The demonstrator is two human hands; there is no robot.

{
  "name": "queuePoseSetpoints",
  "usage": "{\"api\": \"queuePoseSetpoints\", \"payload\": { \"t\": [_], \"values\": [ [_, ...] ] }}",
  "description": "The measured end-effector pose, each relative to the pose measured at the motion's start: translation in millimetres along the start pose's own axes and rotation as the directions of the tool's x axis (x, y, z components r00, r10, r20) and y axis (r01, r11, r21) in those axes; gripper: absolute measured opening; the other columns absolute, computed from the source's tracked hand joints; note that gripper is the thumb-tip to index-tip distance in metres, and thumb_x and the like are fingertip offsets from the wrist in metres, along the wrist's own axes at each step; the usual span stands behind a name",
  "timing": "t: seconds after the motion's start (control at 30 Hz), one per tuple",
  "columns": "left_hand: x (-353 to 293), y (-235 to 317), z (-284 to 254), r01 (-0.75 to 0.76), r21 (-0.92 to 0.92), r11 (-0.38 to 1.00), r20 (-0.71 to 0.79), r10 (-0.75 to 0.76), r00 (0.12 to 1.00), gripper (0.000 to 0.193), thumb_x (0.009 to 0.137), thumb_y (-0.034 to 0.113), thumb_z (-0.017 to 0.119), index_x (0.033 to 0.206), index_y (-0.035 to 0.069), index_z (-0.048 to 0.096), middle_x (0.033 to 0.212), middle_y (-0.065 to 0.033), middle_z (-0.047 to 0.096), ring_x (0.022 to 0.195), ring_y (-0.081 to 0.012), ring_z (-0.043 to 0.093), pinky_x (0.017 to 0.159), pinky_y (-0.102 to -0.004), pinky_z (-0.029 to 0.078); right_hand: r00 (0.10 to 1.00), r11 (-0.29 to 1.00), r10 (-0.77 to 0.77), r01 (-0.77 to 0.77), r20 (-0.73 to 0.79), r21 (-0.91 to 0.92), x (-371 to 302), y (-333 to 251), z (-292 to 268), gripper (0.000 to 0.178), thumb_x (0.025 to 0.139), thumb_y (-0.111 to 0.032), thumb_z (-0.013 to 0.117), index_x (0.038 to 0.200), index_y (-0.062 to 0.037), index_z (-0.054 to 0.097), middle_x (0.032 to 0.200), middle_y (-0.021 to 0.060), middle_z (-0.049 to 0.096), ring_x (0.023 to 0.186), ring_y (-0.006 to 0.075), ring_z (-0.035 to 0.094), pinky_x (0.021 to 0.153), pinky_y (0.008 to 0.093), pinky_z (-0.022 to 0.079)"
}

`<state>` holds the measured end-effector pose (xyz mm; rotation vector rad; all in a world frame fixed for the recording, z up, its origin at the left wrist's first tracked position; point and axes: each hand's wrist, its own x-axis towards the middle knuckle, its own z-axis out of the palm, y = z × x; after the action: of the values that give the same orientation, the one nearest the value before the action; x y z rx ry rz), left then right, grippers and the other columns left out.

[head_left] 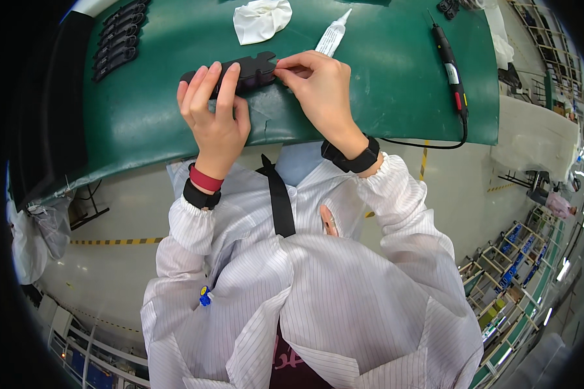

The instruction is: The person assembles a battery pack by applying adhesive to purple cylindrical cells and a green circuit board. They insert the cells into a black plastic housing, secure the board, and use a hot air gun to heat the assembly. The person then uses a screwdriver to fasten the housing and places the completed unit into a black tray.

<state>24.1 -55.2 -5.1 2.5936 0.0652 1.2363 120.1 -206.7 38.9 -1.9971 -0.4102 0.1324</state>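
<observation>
A long black plastic part [257, 72] with a notched right end lies on the green table top. My left hand [215, 107] is closed over its left half, fingers across the top and thumb along the near side. At the notched end, my right hand [319, 81] is in a pinch, thumb and forefinger pressed together. Whatever sits between those fingertips is too small to make out. Just beyond my right hand lies a white tube [333, 37] with a pointed nozzle. A crumpled white cloth [261, 21] rests farther back, beyond the black part.
Several similar black parts [117, 48] stand in a row at the far left of the green table [396, 91]. A black pen-shaped electric screwdriver [449, 65] lies on the right, its cord [435, 146] looping over the near edge. Small black pieces [448, 8] sit at the far right.
</observation>
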Motion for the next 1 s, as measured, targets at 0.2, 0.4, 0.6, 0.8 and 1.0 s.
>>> {"api": "queuePoseSetpoints", "payload": {
  "t": [0.2, 0.4, 0.6, 0.8, 1.0],
  "values": [
    [0, 0, -1, -0.001, -0.003, 1.000, 0.007, 0.002, 1.000, 0.065, 0.075, -0.005, 0.067, 0.135, 0.018, 0.062, 0.140, -0.0047, 0.051, 0.133, -0.0261, 0.045, 0.115, -0.0470, 0.034, 0.995, 0.993, 0.035, -0.024, 0.096, -0.112, 12, -4, -5, 0.013, 0.081, -0.001, 0.078, 0.093, 0.0039, 0.078, 0.082, 0.0127, 0.077, 0.074, 0.0168, 0.076, 0.067, 0.0258, 0.058],
    [0, 0, -2, -0.014, 0.021, 1.000, 0.027, 0.013, 1.000, 0.063, 0.077, -0.004, 0.070, 0.136, 0.014, 0.059, 0.139, -0.0066, 0.051, 0.131, -0.0285, 0.048, 0.113, -0.0495, 0.032, 0.989, 0.990, -0.026, 0.046, 0.148, -0.137, 20, 1, -8, 0.014, 0.080, -0.002, 0.078, 0.093, 0.0029, 0.078, 0.081, 0.0120, 0.077, 0.074, 0.0188, 0.076, 0.068, 0.0260, 0.058],
    [1, 0, -3, -0.011, 0.027, 1.000, 0.030, 0.010, 0.999, 0.063, 0.077, -0.004, 0.071, 0.136, 0.015, 0.059, 0.139, -0.0066, 0.050, 0.131, -0.0288, 0.048, 0.113, -0.0505, 0.033, 0.984, 0.978, -0.155, 0.166, 0.089, -0.125, 7, 3, -6, 0.014, 0.079, -0.003, 0.080, 0.093, 0.0012, 0.078, 0.081, 0.0115, 0.076, 0.074, 0.0190, 0.076, 0.070, 0.0263, 0.059],
    [1, 0, -2, -0.018, 0.028, 0.999, 0.028, 0.017, 0.999, 0.062, 0.078, -0.003, 0.071, 0.136, 0.014, 0.059, 0.139, -0.0069, 0.049, 0.131, -0.0292, 0.048, 0.113, -0.0515, 0.033, 0.979, 0.998, 0.053, -0.057, 0.196, 0.011, 18, 5, -13, 0.013, 0.081, -0.005, 0.078, 0.092, 0.0023, 0.078, 0.082, 0.0115, 0.077, 0.074, 0.0153, 0.075, 0.072, 0.0255, 0.059],
    [1, 1, -3, -0.018, 0.042, 0.999, 0.039, 0.017, 0.999, 0.062, 0.078, -0.002, 0.072, 0.136, 0.014, 0.059, 0.138, -0.0072, 0.049, 0.131, -0.0297, 0.048, 0.113, -0.0525, 0.033, 0.965, 0.994, 0.097, -0.106, 0.245, 0.024, 22, 6, -14, 0.016, 0.082, -0.007, 0.077, 0.095, 0.0023, 0.079, 0.081, 0.0108, 0.077, 0.075, 0.0141, 0.075, 0.072, 0.0246, 0.059]
  ]
}}
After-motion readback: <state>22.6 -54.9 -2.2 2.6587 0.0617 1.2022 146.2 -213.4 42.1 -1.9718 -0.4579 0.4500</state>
